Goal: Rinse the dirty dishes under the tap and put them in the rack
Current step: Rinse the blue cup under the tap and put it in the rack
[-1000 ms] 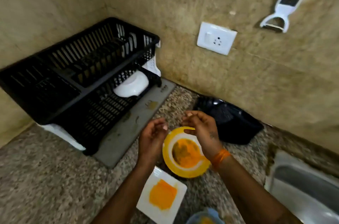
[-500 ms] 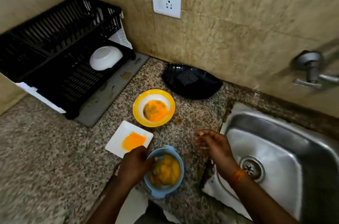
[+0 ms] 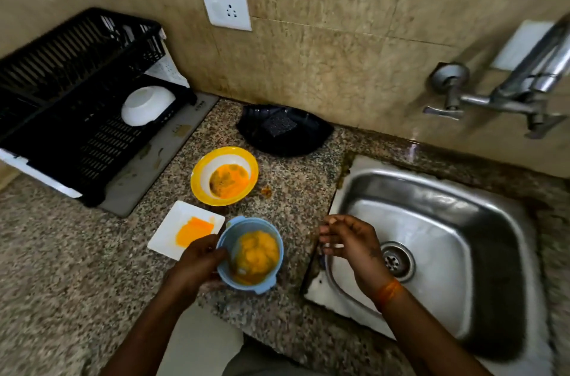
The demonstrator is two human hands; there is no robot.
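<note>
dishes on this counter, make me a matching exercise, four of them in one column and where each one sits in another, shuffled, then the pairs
Things:
1. blue bowl
2. yellow bowl
3. white square plate
4. white bowl

Places:
A. upside down in the black rack
B. gripped at its rim by the left hand
C. flat on the counter, left of the blue bowl
D. on the counter in front of the black tray with the sponge

Pairs: 1-B, 2-D, 3-C, 4-A
</note>
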